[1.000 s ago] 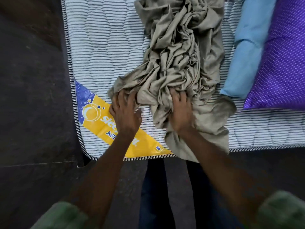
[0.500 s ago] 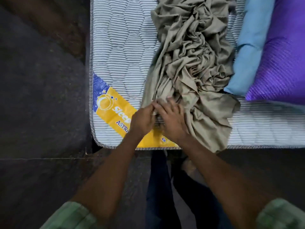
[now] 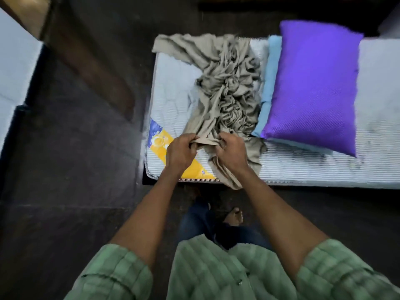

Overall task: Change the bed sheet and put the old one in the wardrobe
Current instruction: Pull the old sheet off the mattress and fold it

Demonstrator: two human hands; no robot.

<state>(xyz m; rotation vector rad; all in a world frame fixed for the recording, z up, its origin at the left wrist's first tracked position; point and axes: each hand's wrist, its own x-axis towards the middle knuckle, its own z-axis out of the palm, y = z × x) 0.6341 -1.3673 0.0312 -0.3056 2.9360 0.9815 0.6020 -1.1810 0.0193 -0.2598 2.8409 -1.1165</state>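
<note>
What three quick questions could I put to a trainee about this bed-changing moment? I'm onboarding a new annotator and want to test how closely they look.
1. True or false: both hands grip the khaki sheet.
2. Which lies directly against the purple pillow? A) the yellow label B) the light blue cloth C) the person's foot
3. Fill in: part of the sheet hangs over the mattress's ____ edge.

Key
1. True: the left hand and right hand both pinch a bunched fold.
2. B: the light blue cloth sits beside and under it.
3. Near: it drapes over the edge of the mattress towards the person.
</note>
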